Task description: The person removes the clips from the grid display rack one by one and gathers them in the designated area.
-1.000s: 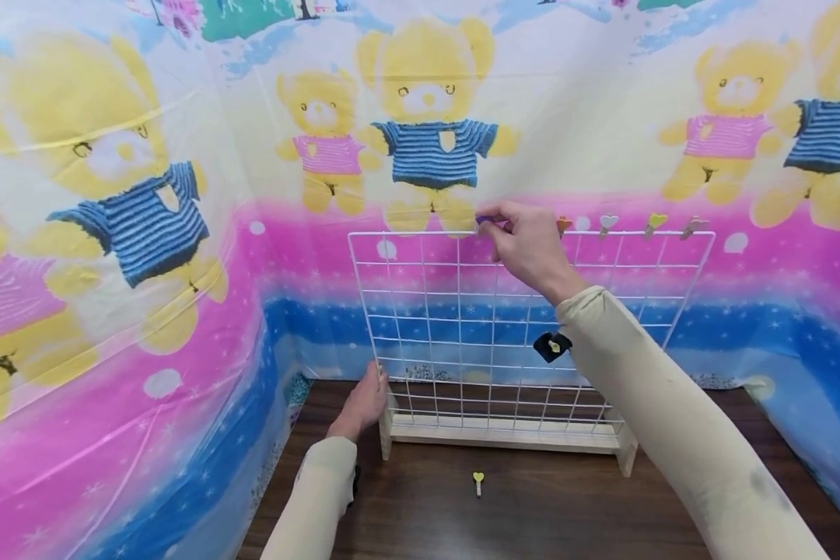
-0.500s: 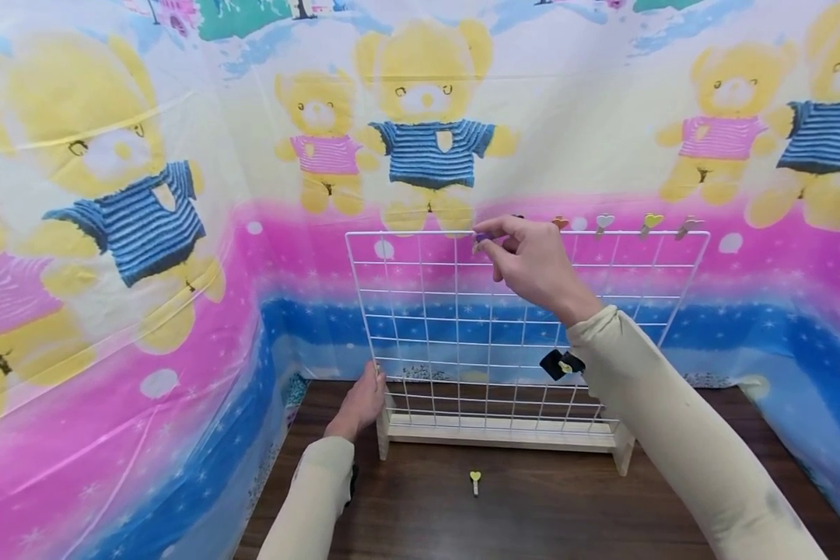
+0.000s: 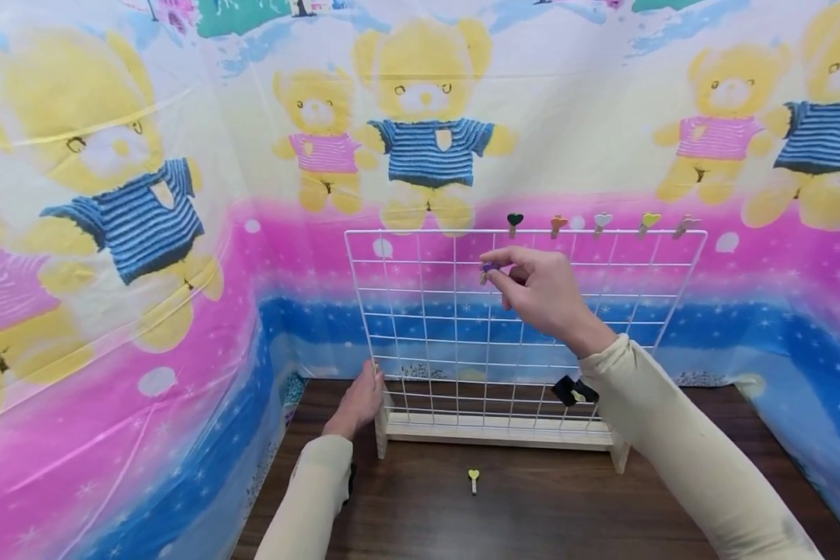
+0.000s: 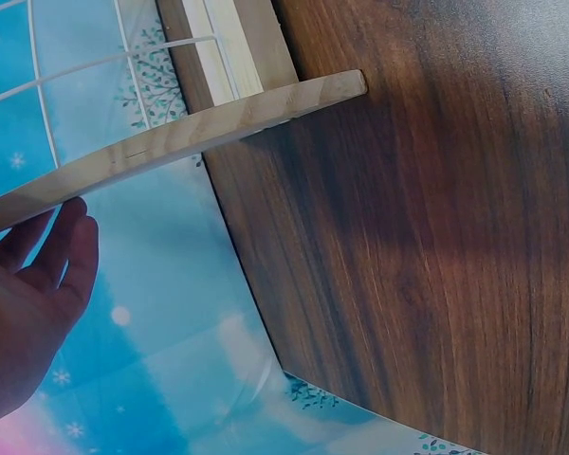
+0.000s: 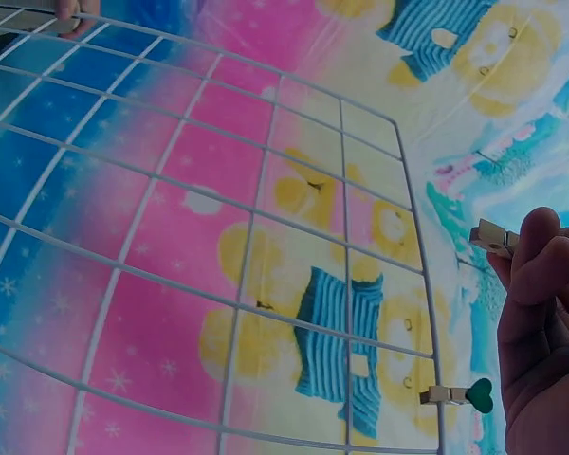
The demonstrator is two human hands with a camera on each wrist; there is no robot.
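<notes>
My right hand (image 3: pixel 549 292) pinches a small wooden clothespin (image 5: pixel 493 237) with a purple top between thumb and fingertips. In the head view it overlaps the upper grid; the right wrist view shows it apart from the top wire. My left hand (image 3: pixel 360 400) holds the left wooden upright (image 4: pixel 171 142) of the white wire grid rack (image 3: pixel 455 311), fingertips against the wood and thumb hidden in the left wrist view. Along the top wire sit several heart clothespins: a dark green one (image 3: pixel 515 222), an orange one (image 3: pixel 558 224), a white one (image 3: pixel 603 222), a yellow one (image 3: pixel 649 221) and a pinkish-brown one (image 3: pixel 687 225).
A yellow heart clothespin (image 3: pixel 474 480) lies on the dark wooden table (image 3: pixel 420 513) in front of the rack's pale wooden base (image 3: pixel 497 435). A printed teddy-bear cloth (image 3: pixel 574 101) hangs behind and to the sides. Black straps (image 3: pixel 574 390) show at the wrists.
My right hand has come down and slightly right from the top wire, still pinching the purple clothespin. The dark green clothespin on the wire is now uncovered. My left hand stays on the upright.
</notes>
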